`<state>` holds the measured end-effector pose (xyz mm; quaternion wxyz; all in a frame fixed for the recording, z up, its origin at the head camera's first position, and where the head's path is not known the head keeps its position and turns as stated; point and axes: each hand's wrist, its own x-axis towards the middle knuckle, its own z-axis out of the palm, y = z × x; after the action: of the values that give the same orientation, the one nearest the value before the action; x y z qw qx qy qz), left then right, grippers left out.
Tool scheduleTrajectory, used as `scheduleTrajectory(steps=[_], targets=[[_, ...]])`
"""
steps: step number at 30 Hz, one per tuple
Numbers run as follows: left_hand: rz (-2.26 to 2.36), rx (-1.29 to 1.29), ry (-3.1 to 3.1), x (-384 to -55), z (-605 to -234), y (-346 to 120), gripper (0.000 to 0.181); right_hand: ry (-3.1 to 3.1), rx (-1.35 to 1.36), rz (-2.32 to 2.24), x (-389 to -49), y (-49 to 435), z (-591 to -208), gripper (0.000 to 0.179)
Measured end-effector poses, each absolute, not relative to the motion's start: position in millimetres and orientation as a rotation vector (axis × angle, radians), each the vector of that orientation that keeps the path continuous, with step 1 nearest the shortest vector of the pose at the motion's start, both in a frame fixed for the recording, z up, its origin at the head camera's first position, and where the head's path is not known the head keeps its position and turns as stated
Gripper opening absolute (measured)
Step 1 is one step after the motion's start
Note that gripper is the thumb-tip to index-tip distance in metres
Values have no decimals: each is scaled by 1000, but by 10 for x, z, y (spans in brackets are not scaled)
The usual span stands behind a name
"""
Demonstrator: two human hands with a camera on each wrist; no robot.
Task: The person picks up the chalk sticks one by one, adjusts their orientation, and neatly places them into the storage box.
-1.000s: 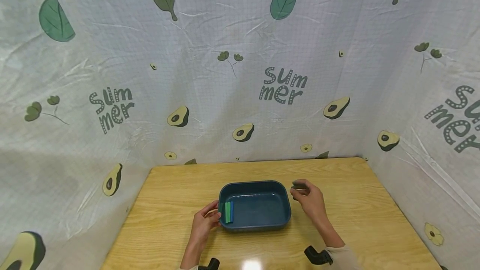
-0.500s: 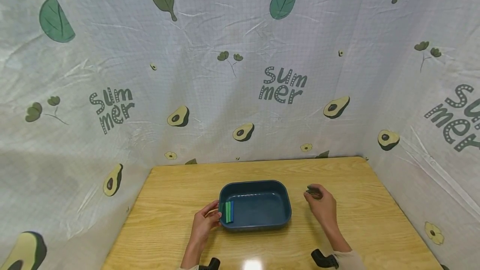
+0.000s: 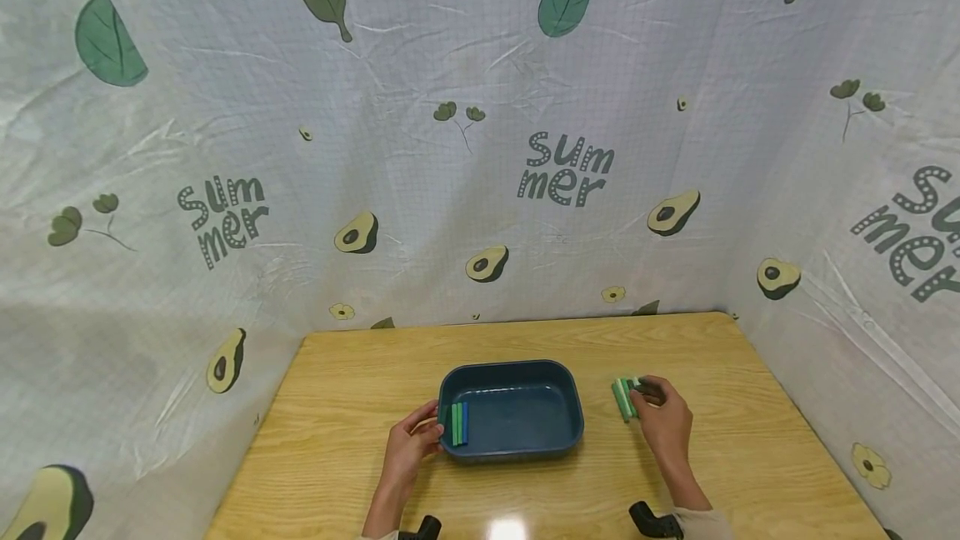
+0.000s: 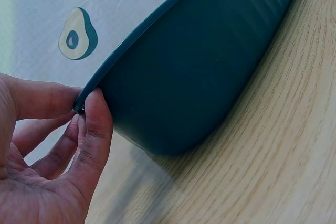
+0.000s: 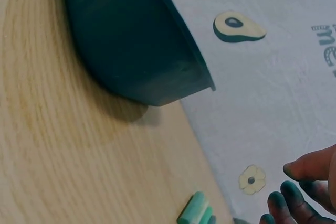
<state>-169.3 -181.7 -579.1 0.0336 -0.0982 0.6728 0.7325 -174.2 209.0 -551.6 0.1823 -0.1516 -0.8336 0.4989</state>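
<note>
my right hand (image 3: 666, 419)'s shifted further right of the tray (image 3: 510, 456), baring green sticks (image 3: 622, 400)
so those are within reach; it's loosely curled, gripping nothing visible, left hand (image 3: 405, 450) pinching the tray

Tub (image 3: 517, 423) from high head, close wrist views

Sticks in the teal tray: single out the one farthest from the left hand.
The blue stick, the only blue one there; the green sticks lie between it and the left hand.
</note>
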Motion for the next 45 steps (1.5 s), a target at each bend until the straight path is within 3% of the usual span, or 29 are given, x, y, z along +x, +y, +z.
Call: scheduleTrajectory(steps=[45], targets=[[2269, -285, 2053, -1693, -5777, -1812, 49, -2171, -828, 1387, -1951, 2137, -6022, 35]])
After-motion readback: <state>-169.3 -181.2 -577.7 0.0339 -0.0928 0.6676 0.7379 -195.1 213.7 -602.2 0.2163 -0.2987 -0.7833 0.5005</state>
